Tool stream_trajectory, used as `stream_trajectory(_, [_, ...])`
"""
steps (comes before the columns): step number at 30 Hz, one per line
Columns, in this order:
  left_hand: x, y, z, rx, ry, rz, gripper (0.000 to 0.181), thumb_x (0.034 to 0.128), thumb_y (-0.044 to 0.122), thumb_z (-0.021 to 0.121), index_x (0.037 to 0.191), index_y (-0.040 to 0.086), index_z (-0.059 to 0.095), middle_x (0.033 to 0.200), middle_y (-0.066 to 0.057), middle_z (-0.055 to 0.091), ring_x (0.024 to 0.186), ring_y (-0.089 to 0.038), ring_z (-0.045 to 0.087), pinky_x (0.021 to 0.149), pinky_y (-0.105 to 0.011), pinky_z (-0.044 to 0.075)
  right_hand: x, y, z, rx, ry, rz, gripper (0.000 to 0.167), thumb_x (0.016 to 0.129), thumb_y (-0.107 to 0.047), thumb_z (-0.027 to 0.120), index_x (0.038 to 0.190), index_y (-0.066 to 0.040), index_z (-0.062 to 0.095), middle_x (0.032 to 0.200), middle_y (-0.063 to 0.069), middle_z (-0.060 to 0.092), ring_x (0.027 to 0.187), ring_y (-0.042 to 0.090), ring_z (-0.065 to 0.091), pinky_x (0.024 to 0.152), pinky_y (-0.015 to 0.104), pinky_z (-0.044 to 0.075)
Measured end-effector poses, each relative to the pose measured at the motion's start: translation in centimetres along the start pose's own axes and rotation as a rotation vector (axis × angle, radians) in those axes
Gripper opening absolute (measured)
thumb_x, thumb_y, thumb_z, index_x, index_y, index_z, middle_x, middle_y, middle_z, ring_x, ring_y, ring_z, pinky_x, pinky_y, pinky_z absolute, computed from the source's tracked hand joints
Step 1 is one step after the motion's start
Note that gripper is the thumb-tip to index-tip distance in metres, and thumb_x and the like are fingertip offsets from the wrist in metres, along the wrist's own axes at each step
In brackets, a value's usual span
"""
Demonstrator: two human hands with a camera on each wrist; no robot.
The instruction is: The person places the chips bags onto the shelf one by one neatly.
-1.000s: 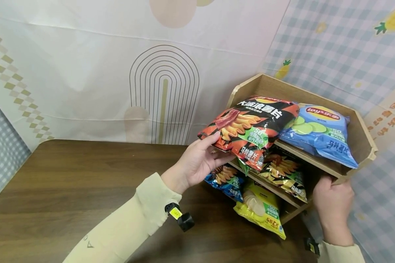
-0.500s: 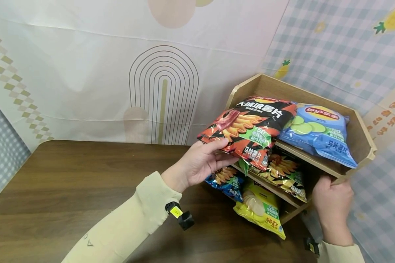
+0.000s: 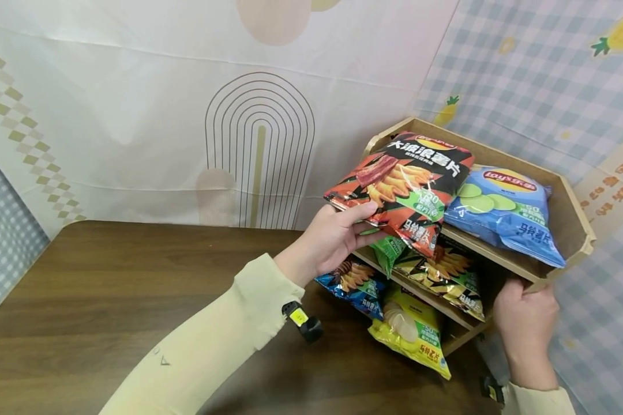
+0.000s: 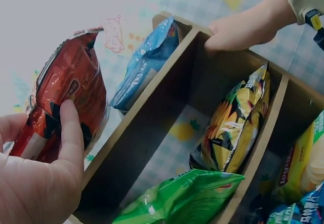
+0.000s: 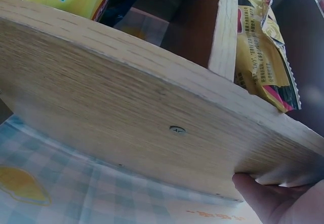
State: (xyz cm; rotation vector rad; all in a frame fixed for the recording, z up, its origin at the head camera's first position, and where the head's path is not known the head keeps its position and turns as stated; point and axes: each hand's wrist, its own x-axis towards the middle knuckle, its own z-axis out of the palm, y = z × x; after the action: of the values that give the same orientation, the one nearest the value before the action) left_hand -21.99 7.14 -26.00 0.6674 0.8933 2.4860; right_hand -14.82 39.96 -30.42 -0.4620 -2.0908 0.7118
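Note:
My left hand point(image 3: 337, 236) pinches a red-and-black chip bag point(image 3: 407, 178) by its lower left edge, thumb on the printed front and fingers beneath. The bag tilts above the left part of the wooden shelf rack's point(image 3: 576, 213) top tier; in the left wrist view a gap shows between bag and rack. My right hand point(image 3: 526, 323) grips the rack's right side below the top tier; its fingertips are hidden in the head view. A light-blue chip bag point(image 3: 503, 202) lies on the top tier. On the middle tier sit a green bag point(image 4: 177, 198) and a black-and-gold bag point(image 4: 230, 125).
A blue chip bag point(image 3: 353, 285) and a yellow chip bag point(image 3: 412, 328) occupy the bottom tier, the yellow one jutting past the front. The rack stands on a brown wooden table point(image 3: 135, 311), near a checked cloth wall point(image 3: 519, 86) and a pale patterned wall point(image 3: 135, 127).
My left hand has moved slightly up and to the right with the red-and-black chip bag, showing more of the green bag below. My right hand stays in place on the rack.

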Motion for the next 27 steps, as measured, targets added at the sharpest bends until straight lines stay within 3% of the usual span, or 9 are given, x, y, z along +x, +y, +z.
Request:
stream_trajectory(4, [1.9,-0.2,0.7,0.001,0.053,0.007,0.04,0.0963,0.009,0.06,0.135,0.014,0.048,0.127,-0.013,0.06,0.113,-0.03,0.06,0.091,-0.045,0.05,0.0,0.1,0.0,-0.001,0.007,-0.008,0.025,0.088,-0.016,0.039,0.078,0.005,0.046,0.089,0.045,0.053,0.082,0.064,0.047,0.058,0.068,0.027])
stream_trajectory(9, [4.1,-0.2,1.5,-0.033,0.069,-0.005,0.041,0.0957,0.003,0.059,0.134,0.013,0.048,0.123,-0.012,0.061,0.113,-0.031,0.06,0.089,-0.041,0.052,0.0,0.0,0.0,-0.007,0.007,-0.01,0.026,0.089,-0.016,0.039,0.081,0.007,0.047,0.091,0.046,0.053,0.084,0.065,0.046,0.059,0.069,0.027])
stream_trajectory(13, [5.1,-0.6,1.4,-0.036,0.095,-0.015,0.045,0.0941,-0.001,0.059,0.135,0.008,0.045,0.122,-0.015,0.06,0.113,-0.032,0.06,0.089,-0.038,0.052,0.0,-0.1,0.0,-0.007,0.005,-0.01,0.028,0.089,-0.016,0.039,0.084,0.009,0.048,0.093,0.046,0.053,0.087,0.066,0.045,0.061,0.069,0.026])
stream_trajectory(16, [5.2,-1.0,0.9,0.081,0.165,-0.026,0.043,0.0918,0.006,0.066,0.131,0.007,0.048,0.115,-0.013,0.065,0.104,-0.029,0.065,0.087,-0.035,0.053,-0.1,0.0,0.0,-0.008,0.003,-0.011,0.03,0.089,-0.017,0.039,0.088,0.011,0.049,0.094,0.046,0.053,0.088,0.066,0.045,0.062,0.07,0.026])
stream_trajectory(19, [5.0,-1.3,0.3,0.253,0.213,-0.044,0.04,0.0885,0.021,0.072,0.122,0.008,0.054,0.103,-0.014,0.07,0.092,-0.027,0.07,0.087,-0.034,0.053,-0.1,0.0,0.0,-0.01,0.004,-0.011,0.031,0.089,-0.016,0.039,0.089,0.012,0.05,0.095,0.046,0.053,0.088,0.066,0.045,0.062,0.07,0.026])
stream_trajectory(24, [5.0,-1.7,-0.5,0.416,0.185,-0.069,0.04,0.0869,0.04,0.071,0.107,0.006,0.067,0.095,-0.014,0.072,0.094,-0.034,0.068,0.084,-0.041,0.054,0.1,0.2,0.1,-0.011,0.004,-0.017,0.03,0.089,-0.015,0.039,0.089,0.012,0.05,0.094,0.045,0.053,0.088,0.066,0.045,0.062,0.07,0.027])
stream_trajectory(27, [5.0,-2.0,-0.9,0.521,0.181,-0.106,0.052,0.0868,0.051,0.065,0.101,0.002,0.071,0.092,-0.012,0.073,0.095,-0.034,0.068,0.084,-0.043,0.054,0.0,0.1,0.1,-0.015,0.002,-0.012,0.029,0.089,-0.017,0.039,0.086,0.011,0.05,0.093,0.045,0.054,0.086,0.065,0.046,0.061,0.069,0.027])
